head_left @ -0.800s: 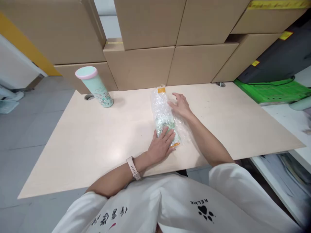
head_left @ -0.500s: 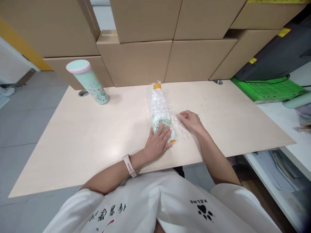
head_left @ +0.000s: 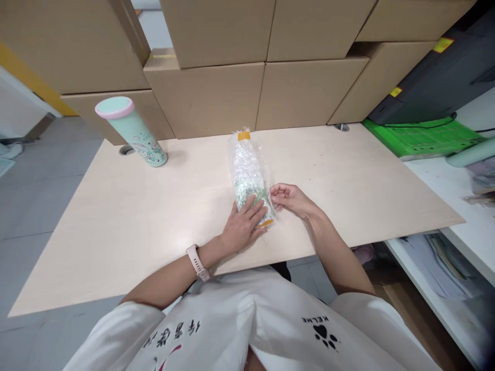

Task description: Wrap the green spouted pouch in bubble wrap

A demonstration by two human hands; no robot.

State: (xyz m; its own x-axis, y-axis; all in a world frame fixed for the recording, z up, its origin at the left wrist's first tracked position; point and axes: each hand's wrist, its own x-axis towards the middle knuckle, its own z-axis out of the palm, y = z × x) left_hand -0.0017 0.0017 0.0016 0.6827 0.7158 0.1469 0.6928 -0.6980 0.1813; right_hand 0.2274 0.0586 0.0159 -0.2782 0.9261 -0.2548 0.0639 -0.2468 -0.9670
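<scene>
A long roll wrapped in clear bubble wrap (head_left: 247, 170), green inside with orange tape at each end, lies lengthwise on the pale wooden table (head_left: 348, 180). My left hand (head_left: 243, 226) rests flat on its near end, fingers stretched out and pressing it down. My right hand (head_left: 290, 198) is just right of that end, fingers curled and pinching the loose edge of the wrap. A pale strap watch sits on my left wrist.
A mint tumbler with a pink lid (head_left: 131, 131) stands at the table's far left. Stacked cardboard boxes (head_left: 216, 93) wall off the far edge. A green mat (head_left: 421, 136) and a dark case lie to the right, above a white shelf (head_left: 444, 263).
My right hand slid from the roll's far half down to its near end and closed on the wrap's edge. My left hand stayed pressed on the near end.
</scene>
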